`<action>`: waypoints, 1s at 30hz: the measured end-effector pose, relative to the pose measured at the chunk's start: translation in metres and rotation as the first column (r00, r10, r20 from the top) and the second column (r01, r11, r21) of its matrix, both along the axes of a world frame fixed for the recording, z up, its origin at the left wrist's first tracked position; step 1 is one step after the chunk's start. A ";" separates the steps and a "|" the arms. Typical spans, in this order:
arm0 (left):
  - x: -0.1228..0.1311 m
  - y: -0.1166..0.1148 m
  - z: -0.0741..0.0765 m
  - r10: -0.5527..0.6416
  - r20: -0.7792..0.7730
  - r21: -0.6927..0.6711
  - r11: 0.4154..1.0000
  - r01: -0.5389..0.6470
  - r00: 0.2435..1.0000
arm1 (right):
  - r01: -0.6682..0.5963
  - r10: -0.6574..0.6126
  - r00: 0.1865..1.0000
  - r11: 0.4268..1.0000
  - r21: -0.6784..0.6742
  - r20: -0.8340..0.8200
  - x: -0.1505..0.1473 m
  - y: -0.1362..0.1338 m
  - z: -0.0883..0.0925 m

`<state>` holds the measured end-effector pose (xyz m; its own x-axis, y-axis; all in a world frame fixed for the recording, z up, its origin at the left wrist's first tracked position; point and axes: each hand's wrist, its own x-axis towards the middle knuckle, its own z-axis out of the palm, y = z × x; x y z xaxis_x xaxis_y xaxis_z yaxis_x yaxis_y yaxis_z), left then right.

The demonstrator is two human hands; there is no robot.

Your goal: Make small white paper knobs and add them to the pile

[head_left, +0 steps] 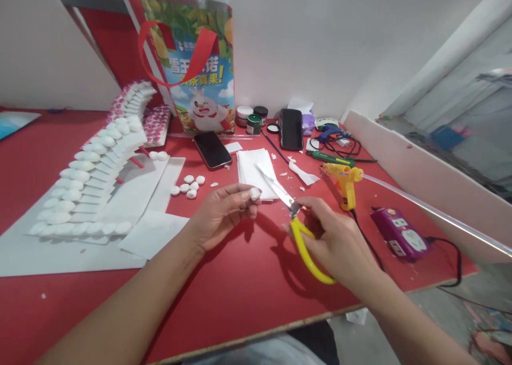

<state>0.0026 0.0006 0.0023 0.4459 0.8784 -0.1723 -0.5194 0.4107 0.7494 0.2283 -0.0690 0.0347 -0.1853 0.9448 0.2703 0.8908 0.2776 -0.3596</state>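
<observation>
Between the thumb and fingers of my left hand (226,213) is a small white rounded piece (255,193); its material is hard to make out. My right hand (332,237) grips yellow-handled scissors (308,253), whose metal blades point up and left above a stack of white paper (254,165). The scissors and the white piece are apart. Several similar white pieces (188,186) lie on the red table left of my hands. Farther left stands a curved white stepped model (102,178) edged with rows of white rounded pieces.
A yellow glue gun (346,184) with a long clear stick lies at right, near a purple power socket (402,234). Behind are two phones (213,149), paint jars (254,124), a green cutter (333,159) and a printed bag (200,61). Paper scraps (304,173) are scattered.
</observation>
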 end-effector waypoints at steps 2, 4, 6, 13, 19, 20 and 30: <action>-0.001 0.000 0.000 -0.020 0.025 0.005 1.000 0.020 0.999 | 0.160 -0.157 0.987 0.983 -0.085 0.044 0.004 0.003 0.005; -0.003 0.000 0.000 -0.025 0.040 0.006 1.000 0.025 0.999 | 0.306 -0.269 0.942 0.935 -0.178 0.202 0.008 0.007 0.010; -0.004 0.000 0.000 -0.017 0.046 0.002 1.000 0.017 0.999 | 0.421 -0.300 0.866 0.869 -0.259 0.400 0.011 0.013 0.015; -0.002 -0.001 -0.001 0.083 -0.075 0.160 0.985 -0.070 0.994 | 0.494 -0.241 0.760 0.818 -0.296 0.604 0.009 0.029 0.004; -0.004 -0.005 0.001 0.325 -0.342 0.490 0.862 -0.128 0.882 | 0.318 -0.214 0.869 0.932 -0.173 0.446 0.000 0.024 0.018; -0.005 -0.005 0.000 0.366 -0.374 0.568 0.817 -0.102 0.852 | 0.246 -0.191 0.935 0.956 -0.159 0.300 -0.003 0.024 0.023; -0.006 -0.005 -0.001 0.586 -0.320 0.877 0.481 -0.001 0.745 | -0.532 -0.276 0.509 0.643 -0.550 -0.815 -0.036 0.071 0.016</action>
